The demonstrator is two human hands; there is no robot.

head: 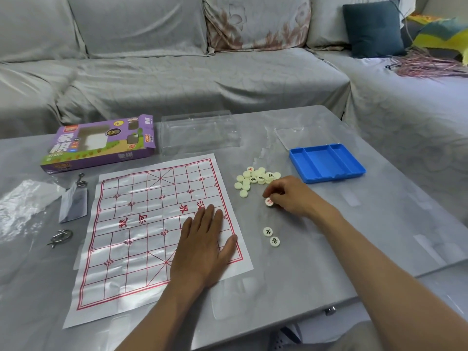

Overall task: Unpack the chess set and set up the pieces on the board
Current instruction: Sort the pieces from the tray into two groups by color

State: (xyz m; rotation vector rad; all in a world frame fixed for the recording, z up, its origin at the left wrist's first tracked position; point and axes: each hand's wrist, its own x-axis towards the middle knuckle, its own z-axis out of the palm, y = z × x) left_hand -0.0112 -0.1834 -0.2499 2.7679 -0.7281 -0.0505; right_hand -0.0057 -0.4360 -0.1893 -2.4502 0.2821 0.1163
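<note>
A: Where's the piece being handled?

B: The right hand (287, 196) pinches a red-marked piece (269, 201) by its rim, low over the table (316, 249) just right of the board (157, 224) and just below the pile (255, 178). Two black-marked pieces (271, 236) lie apart, nearer the person.

A: How will it handle?

B: My guess is light, hard and smooth: a small flat disc. Fingertips on opposite edges look like the safest hold. Pinched on the faces, it may slip or flip.

A: And the board?

B: It's a thin, creased, glossy sheet, not stiff. The left hand (205, 239) lies spread flat on its right half, fingers straight, pressing it down. I'd judge the sheet slides or buckles easily if a piece gets dragged, so pieces are better lowered from above. No piece is on it yet.

A: Room to move?

B: The path from pile to board is short and clear. The sheet's right edge sits between them and may lift slightly, so it's worth coming in over it. The blue tray (326, 163) is well right of the pile, out of the way. The clear lid (200, 133) and purple box (101, 145) sit beyond the board's far edge. Metal rings (60, 238) and a plastic wrapper (22, 198) lie to its left. The table's near edge is close to the board's bottom corner, so a rolling disc could drop off there.
</note>
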